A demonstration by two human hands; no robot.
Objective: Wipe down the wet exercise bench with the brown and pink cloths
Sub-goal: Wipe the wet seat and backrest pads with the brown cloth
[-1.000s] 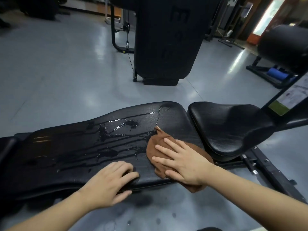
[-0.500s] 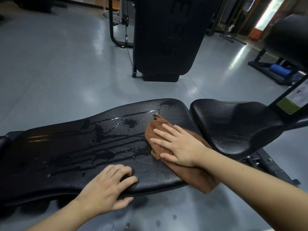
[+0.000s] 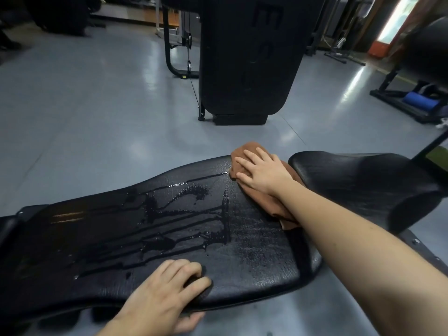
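Note:
The black exercise bench (image 3: 254, 258) lies across the view, its back pad streaked with water (image 3: 184, 214) in the middle. A brown cloth (image 3: 243, 148) sits at the pad's far right corner, close to the seat pad (image 3: 363, 185). My right hand (image 3: 263, 174) presses flat on the cloth with straight fingers. My left hand (image 3: 167, 289) holds the near edge of the pad, fingers bent on top and thumb underneath. A duller, smeared strip runs on the pad right of the streaks. No pink cloth is in view.
A tall black machine (image 3: 247, 57) stands on the grey floor beyond the bench. A blue roller (image 3: 420, 103) lies in a black frame at the far right. A cable rack (image 3: 179, 44) stands behind the machine.
My right hand has slid the brown cloth across the pad, from near its front edge to the far edge. My left hand has stayed on the near edge.

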